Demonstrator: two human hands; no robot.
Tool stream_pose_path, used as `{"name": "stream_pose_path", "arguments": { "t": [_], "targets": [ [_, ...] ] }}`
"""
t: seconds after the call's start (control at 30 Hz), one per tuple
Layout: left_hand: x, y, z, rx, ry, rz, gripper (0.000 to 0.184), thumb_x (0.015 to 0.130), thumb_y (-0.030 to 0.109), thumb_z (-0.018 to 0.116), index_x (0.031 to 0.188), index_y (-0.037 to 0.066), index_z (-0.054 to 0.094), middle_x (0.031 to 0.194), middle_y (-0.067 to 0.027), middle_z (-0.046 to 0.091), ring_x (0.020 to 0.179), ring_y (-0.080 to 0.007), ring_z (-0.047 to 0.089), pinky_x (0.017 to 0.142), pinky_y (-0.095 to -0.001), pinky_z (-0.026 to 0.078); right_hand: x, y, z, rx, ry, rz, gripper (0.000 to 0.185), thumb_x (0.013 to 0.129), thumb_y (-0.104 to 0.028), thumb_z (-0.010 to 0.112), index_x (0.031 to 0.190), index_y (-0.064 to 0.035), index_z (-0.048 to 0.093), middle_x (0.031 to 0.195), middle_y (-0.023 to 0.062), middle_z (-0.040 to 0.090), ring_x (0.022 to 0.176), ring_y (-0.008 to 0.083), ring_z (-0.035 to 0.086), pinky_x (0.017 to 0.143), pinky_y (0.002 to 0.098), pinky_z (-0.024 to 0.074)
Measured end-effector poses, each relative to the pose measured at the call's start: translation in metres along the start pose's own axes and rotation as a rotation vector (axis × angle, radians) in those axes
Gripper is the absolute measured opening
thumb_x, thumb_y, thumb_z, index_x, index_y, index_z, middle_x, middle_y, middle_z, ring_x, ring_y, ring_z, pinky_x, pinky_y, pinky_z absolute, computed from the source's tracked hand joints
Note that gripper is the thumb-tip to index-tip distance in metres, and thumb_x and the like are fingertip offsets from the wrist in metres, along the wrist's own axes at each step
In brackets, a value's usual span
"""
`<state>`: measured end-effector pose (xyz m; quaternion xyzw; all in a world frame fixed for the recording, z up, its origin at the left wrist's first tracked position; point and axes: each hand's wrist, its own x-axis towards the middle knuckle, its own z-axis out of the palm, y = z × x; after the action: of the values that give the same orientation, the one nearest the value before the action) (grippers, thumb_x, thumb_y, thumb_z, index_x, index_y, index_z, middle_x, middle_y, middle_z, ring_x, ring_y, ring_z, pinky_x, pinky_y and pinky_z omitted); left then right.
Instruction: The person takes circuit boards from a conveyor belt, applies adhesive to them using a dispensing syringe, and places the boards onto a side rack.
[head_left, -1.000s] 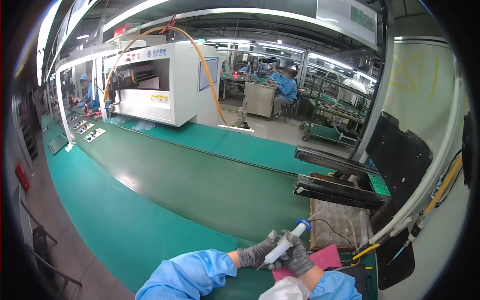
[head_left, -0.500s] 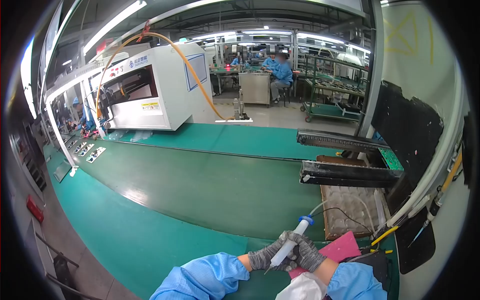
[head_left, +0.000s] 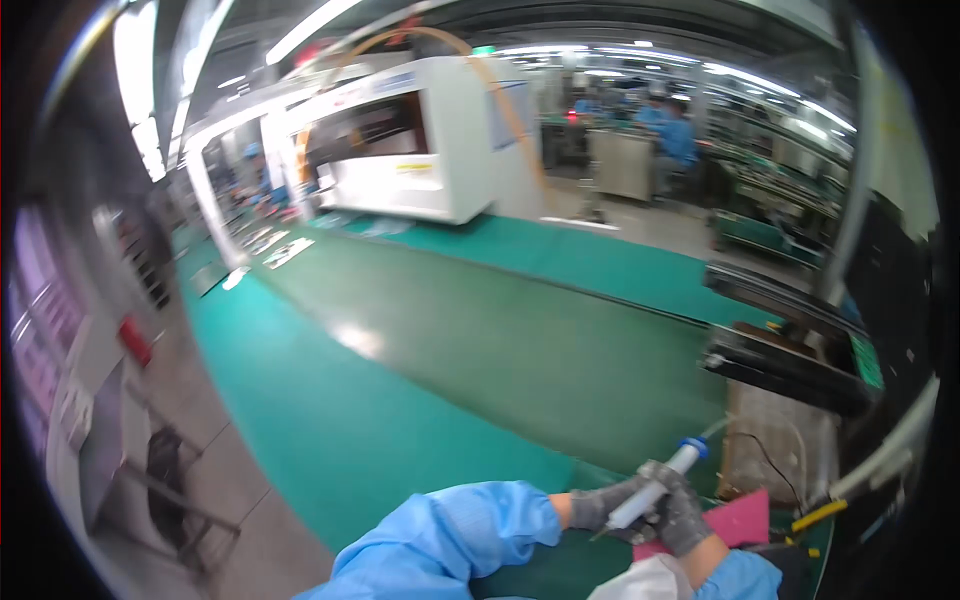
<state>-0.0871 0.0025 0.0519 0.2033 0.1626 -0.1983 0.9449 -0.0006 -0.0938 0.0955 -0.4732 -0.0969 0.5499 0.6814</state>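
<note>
A white dispensing syringe (head_left: pixel 650 498) with a blue collar lies slanted between my hands at the lower right, its thin tip pointing down to the left. My left hand (head_left: pixel 603 507), in a grey glove, is closed against the lower part of the barrel; some of its fingers are behind the syringe. From the other side my right hand (head_left: pixel 682 513), also gloved in grey, wraps its fingers round the barrel. A pale tube (head_left: pixel 716 428) runs from the blue collar. Beneath and beside my right hand is a pink pad (head_left: pixel 742 520).
A green conveyor belt (head_left: pixel 480 350) stretches away to the left. Black rails (head_left: pixel 785 368) jut in at the right above a tray (head_left: pixel 765 450). A white machine (head_left: pixel 455 150) stands over the far side. Boards (head_left: pixel 289 252) lie at the far left, and people (head_left: pixel 678 135) sit in the background.
The camera view has swung left and tilted, so the scene sits farther right and is blurred. Both hands still hold the syringe in much the same pose.
</note>
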Motion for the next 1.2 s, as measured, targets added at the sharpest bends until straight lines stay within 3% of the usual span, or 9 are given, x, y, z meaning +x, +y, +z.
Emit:
{"name": "stream_pose_path", "arguments": {
  "t": [0.07,0.13,0.23,0.4,0.43,0.53,0.63,0.87,1.2],
  "targets": [
    [-0.01,0.001,0.009,0.066,0.019,0.045,0.052,0.074,0.062,0.047,0.082,0.011,0.05,0.064,-0.0047,0.054,0.054,-0.0208,0.055,0.047,-0.0328,0.049,0.003,-0.001,0.002,-0.089,-0.041,-0.012,0.023,0.074,-0.032,0.058,0.081,-0.011,0.053,0.059,-0.0013,0.046,0.038,0.0089,0.038,0.033,0.0222,0.0349],
    [-0.006,-0.002,-0.003,-0.028,-0.182,0.09,0.046,0.074,0.052,0.056,0.083,0.007,0.054,0.068,-0.0094,0.058,0.056,-0.027,0.059,0.048,-0.0358,0.052,0.005,-0.002,0.003,-0.003,-0.118,0.0,0.021,0.075,-0.031,0.057,0.079,-0.0111,0.052,0.059,-0.0008,0.047,0.037,0.0094,0.04,0.032,0.0215,0.0341],
    [0.002,0.0,-0.009,-0.021,-0.138,0.153,0.045,0.074,0.053,0.055,0.082,0.008,0.054,0.069,-0.0094,0.059,0.058,-0.027,0.059,0.049,-0.0357,0.052,0.004,0.0,0.001,0.026,-0.028,0.016,0.02,0.076,-0.03,0.056,0.079,-0.0108,0.052,0.059,-0.0002,0.048,0.037,0.0098,0.042,0.03,0.0205,0.0332],
    [-0.003,0.003,-0.008,-0.075,-0.126,-0.015,0.048,0.076,0.054,0.053,0.091,0.009,0.053,0.074,-0.0108,0.06,0.062,-0.0291,0.06,0.054,-0.0394,0.052,-0.003,-0.007,0.012,-0.112,-0.009,0.047,0.026,0.076,-0.034,0.055,0.086,-0.0099,0.051,0.054,0.0005,0.045,0.038,0.0105,0.04,0.032,0.0236,0.0366],
    [-0.006,0.004,-0.006,-0.039,-0.143,0.003,0.048,0.075,0.053,0.053,0.093,0.009,0.052,0.074,-0.0111,0.06,0.064,-0.0298,0.06,0.055,-0.04,0.053,-0.011,-0.011,0.021,-0.097,0.076,0.088,0.022,0.078,-0.029,0.055,0.085,-0.0083,0.054,0.055,-0.0008,0.046,0.037,0.0085,0.038,0.032,0.0221,0.0324],
    [-0.002,0.005,-0.011,-0.032,-0.12,-0.013,0.048,0.076,0.051,0.053,0.096,0.008,0.052,0.074,-0.0121,0.06,0.067,-0.0311,0.061,0.056,-0.0412,0.053,-0.009,-0.01,0.013,-0.094,0.006,0.044,0.021,0.078,-0.03,0.057,0.085,-0.0108,0.055,0.052,-0.0014,0.043,0.037,0.0077,0.037,0.031,0.0219,0.0323],
    [-0.001,0.007,-0.007,0.124,-0.008,-0.019,0.053,0.075,0.056,0.052,0.095,0.006,0.052,0.074,-0.0106,0.059,0.067,-0.0288,0.061,0.057,-0.0397,0.053,0.007,0.001,-0.008,-0.004,-0.042,0.057,0.021,0.077,-0.028,0.058,0.086,-0.0102,0.054,0.056,-0.0004,0.046,0.038,0.0078,0.04,0.031,0.0199,0.0339],
    [-0.001,0.003,-0.011,0.082,-0.052,0.074,0.067,0.063,0.072,0.047,0.089,0.01,0.054,0.072,-0.0088,0.057,0.066,-0.0279,0.059,0.057,-0.0406,0.052,0.004,-0.003,-0.002,-0.012,-0.024,0.061,0.02,0.077,-0.026,0.059,0.087,-0.0093,0.053,0.058,0.001,0.047,0.039,0.008,0.04,0.034,0.0194,0.0361],
    [0.0,0.004,-0.011,0.096,-0.02,0.048,0.071,0.06,0.076,0.043,0.078,0.008,0.053,0.069,-0.0102,0.054,0.065,-0.0302,0.057,0.055,-0.0405,0.052,0.006,-0.002,-0.007,-0.01,-0.033,0.076,0.024,0.078,-0.027,0.058,0.092,-0.0085,0.052,0.06,0.0015,0.049,0.04,0.008,0.041,0.035,0.0195,0.0375]
  ]
}}
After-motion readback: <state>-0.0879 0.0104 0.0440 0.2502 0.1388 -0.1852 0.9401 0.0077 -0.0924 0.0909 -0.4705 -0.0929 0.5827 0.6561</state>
